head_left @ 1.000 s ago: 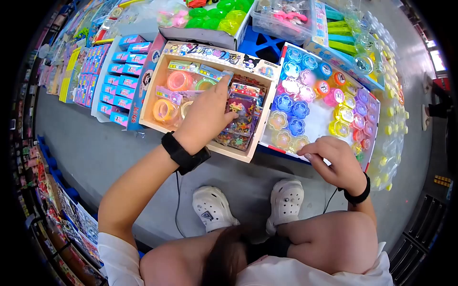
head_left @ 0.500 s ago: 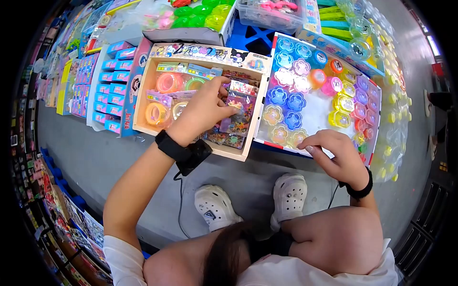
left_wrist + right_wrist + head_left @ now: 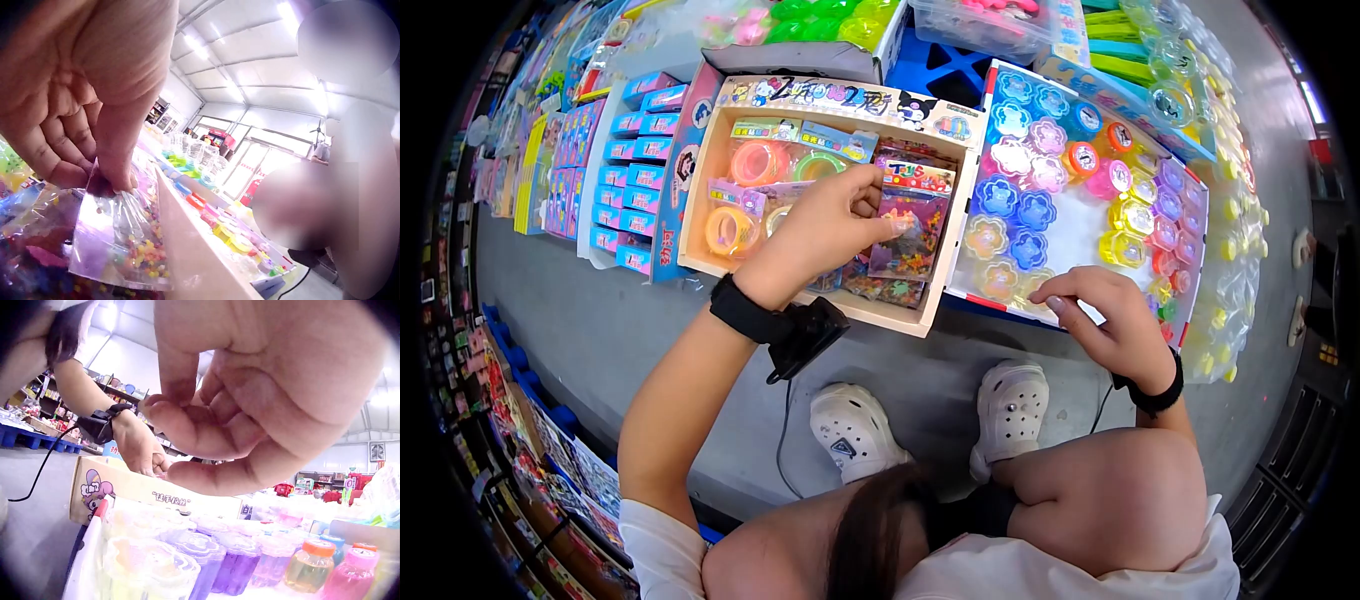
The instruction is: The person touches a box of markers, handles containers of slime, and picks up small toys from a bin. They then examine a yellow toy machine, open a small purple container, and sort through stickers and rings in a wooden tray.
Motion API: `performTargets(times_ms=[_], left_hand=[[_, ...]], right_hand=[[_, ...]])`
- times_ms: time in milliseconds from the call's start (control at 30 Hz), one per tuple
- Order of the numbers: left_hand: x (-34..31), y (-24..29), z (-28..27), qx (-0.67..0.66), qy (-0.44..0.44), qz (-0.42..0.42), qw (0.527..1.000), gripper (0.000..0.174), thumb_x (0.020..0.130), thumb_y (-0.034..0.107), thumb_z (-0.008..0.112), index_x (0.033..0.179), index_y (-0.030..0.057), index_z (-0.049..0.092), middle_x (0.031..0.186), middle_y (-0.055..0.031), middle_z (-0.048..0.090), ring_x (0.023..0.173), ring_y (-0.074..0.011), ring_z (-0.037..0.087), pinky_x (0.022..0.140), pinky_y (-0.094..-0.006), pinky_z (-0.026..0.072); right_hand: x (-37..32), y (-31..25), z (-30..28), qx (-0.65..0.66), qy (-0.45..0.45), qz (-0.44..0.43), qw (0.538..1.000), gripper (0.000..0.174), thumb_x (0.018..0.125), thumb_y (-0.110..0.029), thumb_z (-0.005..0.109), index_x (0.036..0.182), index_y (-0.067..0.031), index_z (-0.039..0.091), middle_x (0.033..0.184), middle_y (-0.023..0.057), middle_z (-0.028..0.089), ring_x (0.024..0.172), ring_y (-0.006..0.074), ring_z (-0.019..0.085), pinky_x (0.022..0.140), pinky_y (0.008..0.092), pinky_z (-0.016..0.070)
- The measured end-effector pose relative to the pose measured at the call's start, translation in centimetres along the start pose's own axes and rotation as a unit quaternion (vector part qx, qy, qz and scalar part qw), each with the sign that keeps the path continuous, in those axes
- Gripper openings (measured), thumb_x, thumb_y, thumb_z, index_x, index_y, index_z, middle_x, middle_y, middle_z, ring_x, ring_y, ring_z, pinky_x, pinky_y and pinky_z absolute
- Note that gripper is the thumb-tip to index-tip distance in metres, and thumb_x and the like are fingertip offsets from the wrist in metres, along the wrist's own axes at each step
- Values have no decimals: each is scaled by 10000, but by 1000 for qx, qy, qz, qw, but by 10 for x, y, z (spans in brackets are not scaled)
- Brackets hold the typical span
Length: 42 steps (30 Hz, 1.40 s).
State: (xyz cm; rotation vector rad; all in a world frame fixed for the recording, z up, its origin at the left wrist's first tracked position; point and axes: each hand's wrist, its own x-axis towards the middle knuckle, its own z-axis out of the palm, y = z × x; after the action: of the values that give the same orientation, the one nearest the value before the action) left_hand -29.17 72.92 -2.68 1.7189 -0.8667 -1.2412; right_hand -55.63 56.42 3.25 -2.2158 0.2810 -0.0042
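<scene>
My left hand [image 3: 825,228] reaches into the right part of a shallow wooden box [image 3: 697,245]. Thumb and fingers pinch the top of a small clear packet [image 3: 119,240] holding tiny multicoloured pieces. Similar packets [image 3: 890,290] lie under and around it. Bagged tape-like rings [image 3: 730,231] in orange and green fill the box's left part. My right hand [image 3: 1112,325] hovers at the near edge of a white tray [image 3: 1080,245], fingers loosely curled with nothing between them. Below it in the right wrist view stand clear flower-shaped tubs [image 3: 234,565].
Small jars with coloured lids [image 3: 1108,178] stand in the tray's right half. Blue and pink little boxes [image 3: 640,205] fill a carton on the left. Behind are a carton of green items [image 3: 810,35] and a clear plastic bin [image 3: 990,35]. Bagged bottles [image 3: 1225,260] line the right.
My left thumb and fingers have drawn in on the packet, and its printed header shows more plainly. My right hand has barely moved. The head view has shifted slightly.
</scene>
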Motion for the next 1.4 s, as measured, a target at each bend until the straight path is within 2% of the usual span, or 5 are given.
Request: performTargets(times_ms=[333,467,600,900,1400], left_hand=[[-12,-9,3,111,23,-36,993,463,866,149,709,1240,-50,524,917,-113,642,796,-144,628,707,-279,507],[-19,-7,13,281,67,106,952,534,842,115,686,1319,-19,487,982,-149,597,859,-279,625,756,-366,506],[-42,6,-2,410,137,169,886,433,818,77,670,1231,15,558,1067,-147,564,1010,-345,568,833,-412,482],[-42,-9,-79,557,175,203,786,254,759,62,704,999,79,625,1012,-84,581,977,-293,574,818,-400,491],[-37,-14,-89,456,152,209,851,140,793,31,638,926,31,591,910,-132,617,902,-337,587,773,-413,481]], right_hand=[[1,0,5,-4,2,7,1000,142,872,-30,593,991,-48,667,908,117,688,811,284,652,736,352,506],[1,0,6,-10,5,12,1000,150,863,-16,594,991,-47,666,883,115,681,784,284,642,721,352,498],[0,-3,4,-11,3,32,999,148,857,-12,599,986,-44,665,864,115,674,773,286,635,717,356,493],[3,-6,6,-22,-15,29,999,141,857,-6,599,980,-36,662,864,121,671,774,284,634,713,351,493],[-5,-8,8,-24,-1,22,999,143,858,-3,600,984,-37,657,877,119,674,786,281,637,720,353,495]])
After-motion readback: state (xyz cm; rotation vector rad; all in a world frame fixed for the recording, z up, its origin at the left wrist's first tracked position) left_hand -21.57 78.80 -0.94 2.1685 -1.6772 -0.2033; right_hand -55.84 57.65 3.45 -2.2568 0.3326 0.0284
